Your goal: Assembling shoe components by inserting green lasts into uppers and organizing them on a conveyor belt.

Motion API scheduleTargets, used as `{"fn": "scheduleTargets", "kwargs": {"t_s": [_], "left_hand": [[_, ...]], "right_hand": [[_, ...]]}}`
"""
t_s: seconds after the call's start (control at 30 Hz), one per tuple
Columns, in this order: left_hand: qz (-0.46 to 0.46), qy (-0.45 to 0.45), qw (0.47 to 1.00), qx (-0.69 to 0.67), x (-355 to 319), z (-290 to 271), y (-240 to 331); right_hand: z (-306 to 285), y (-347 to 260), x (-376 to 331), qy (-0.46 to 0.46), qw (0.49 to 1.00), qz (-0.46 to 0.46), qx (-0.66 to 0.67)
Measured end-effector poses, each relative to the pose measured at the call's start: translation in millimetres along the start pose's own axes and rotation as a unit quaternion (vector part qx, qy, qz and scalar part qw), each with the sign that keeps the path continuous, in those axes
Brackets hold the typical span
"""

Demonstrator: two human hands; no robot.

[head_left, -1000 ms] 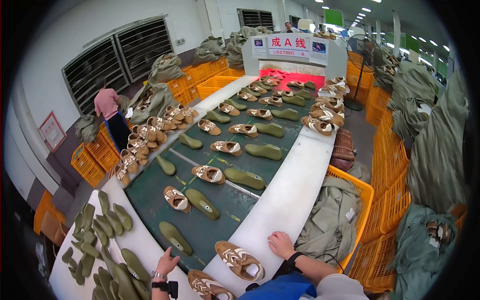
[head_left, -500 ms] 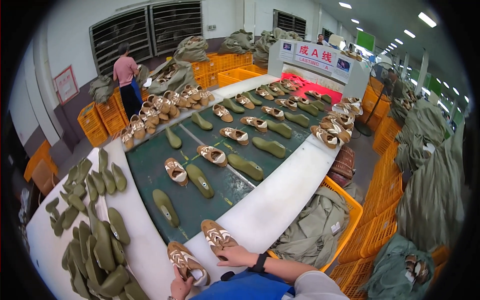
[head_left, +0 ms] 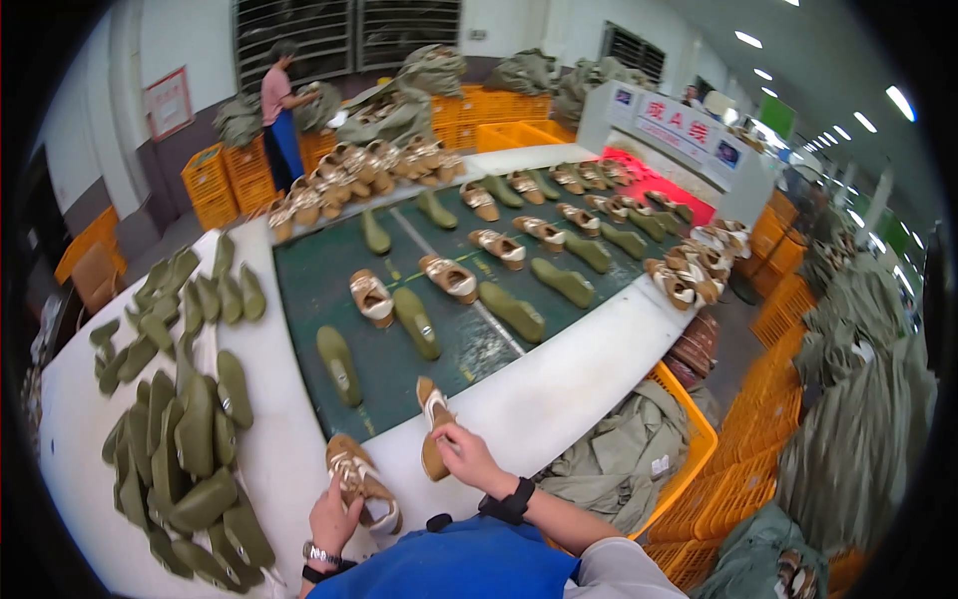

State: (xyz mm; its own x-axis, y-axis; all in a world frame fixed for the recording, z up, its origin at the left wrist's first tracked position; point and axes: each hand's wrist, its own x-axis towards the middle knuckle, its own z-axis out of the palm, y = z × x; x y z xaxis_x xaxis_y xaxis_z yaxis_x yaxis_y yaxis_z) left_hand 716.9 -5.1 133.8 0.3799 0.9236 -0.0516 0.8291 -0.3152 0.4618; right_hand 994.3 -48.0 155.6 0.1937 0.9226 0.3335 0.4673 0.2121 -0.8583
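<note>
- We find the right hand (head_left: 467, 454) clasped on a tan woven-strap shoe (head_left: 432, 439) tipped on its side, lying across the near edge of the dark green conveyor belt (head_left: 449, 290) and the white table surface (head_left: 559, 389).
- A second earlier this shoe lies flat on the belt under the same hand; it now stands on edge and sits nearer the person.
- The left hand (head_left: 332, 519) grips a second tan woven-strap shoe (head_left: 361, 482) by its heel end, on the white rim at the near left corner. A half-second ago both shoes sit side by side close to the body; the two are now apart.
- We judge that the pair has come off the belt and is being turned for handling at the bench edge.
- Olive-green moulded soles (head_left: 185, 439) are heaped on the white table to the left, apart from both hands.
- Further shoes and soles lie in rows on the belt, far from the hands.
- A person in a blue apron (head_left: 282, 115) stands at the far left by orange crates (head_left: 225, 185).
</note>
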Motion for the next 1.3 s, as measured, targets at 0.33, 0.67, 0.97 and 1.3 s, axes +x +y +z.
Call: {"fn": "scheduleTargets", "kwargs": {"t_s": [0.33,0.67,0.97,1.3], "left_hand": [[0.034,-0.236,0.646,-0.725,27.1,-20.6,44.5],[-0.014,-0.089,0.651,-0.754,28.6,-31.4,26.9],[-0.008,-0.005,0.651,-0.759,20.4,-42.0,31.3],[0.151,0.329,0.928,-0.085,9.5,-89.7,63.5]], "right_hand": [[32.5,-83.3,9.9,-0.244,0.953,-0.177,0.024],[38.0,-95.3,34.7,-0.164,0.975,-0.134,0.069],[53.4,-99.7,45.1,-0.134,0.988,-0.081,0.003],[57.9,-99.3,40.9,-0.114,0.974,-0.182,-0.068]]}}
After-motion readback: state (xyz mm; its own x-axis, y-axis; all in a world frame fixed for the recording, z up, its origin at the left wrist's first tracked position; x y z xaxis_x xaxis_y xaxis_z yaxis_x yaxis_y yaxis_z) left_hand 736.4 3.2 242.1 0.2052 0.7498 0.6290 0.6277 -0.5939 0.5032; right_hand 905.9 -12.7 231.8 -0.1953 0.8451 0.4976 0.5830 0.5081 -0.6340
